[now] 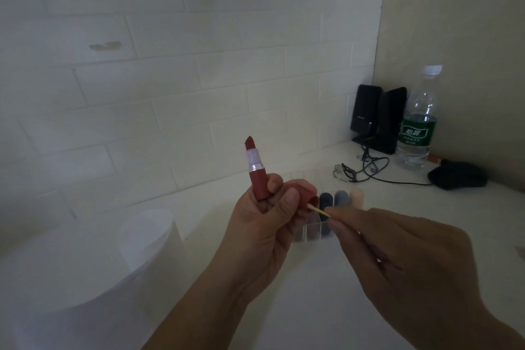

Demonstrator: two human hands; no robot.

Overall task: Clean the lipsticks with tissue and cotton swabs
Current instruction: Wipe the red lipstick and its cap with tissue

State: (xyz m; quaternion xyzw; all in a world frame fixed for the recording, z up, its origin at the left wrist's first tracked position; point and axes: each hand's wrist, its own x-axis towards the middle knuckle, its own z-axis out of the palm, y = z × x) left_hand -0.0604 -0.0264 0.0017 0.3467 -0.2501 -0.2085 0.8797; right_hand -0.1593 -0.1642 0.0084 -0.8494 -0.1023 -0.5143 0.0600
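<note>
Head view: I look down at both hands raised over a pale table (326, 293) set against a white brick-pattern wall (170, 79).
Lipstick: I see an open lipstick (254, 169), upright with a slight tilt, its red bullet wound out above a silver band and a dusty-red base.
Left hand: my left hand (264, 224) curls round the lipstick base and also holds the matching red cap (302, 193) between thumb and fingers, the cap's mouth turned to the right.
Cotton swab: a thin wooden swab (319, 211) has its tip at the cap's mouth; I cannot tell how far inside it goes.
Right hand: my right hand (397, 258) pinches the swab's near end between thumb and forefinger, the other fingers loosely curled.
Organizer: just behind the hands stands a clear holder (312, 231) with three more lipsticks (341, 197), two dark-capped and one pale.
Tissue: a white tissue roll (85, 264) stands at the lower left.
Far corner: two black speakers (377, 118), a water bottle (419, 119) with a green label, tangled cables (366, 172) and a dark mouse (457, 177).
</note>
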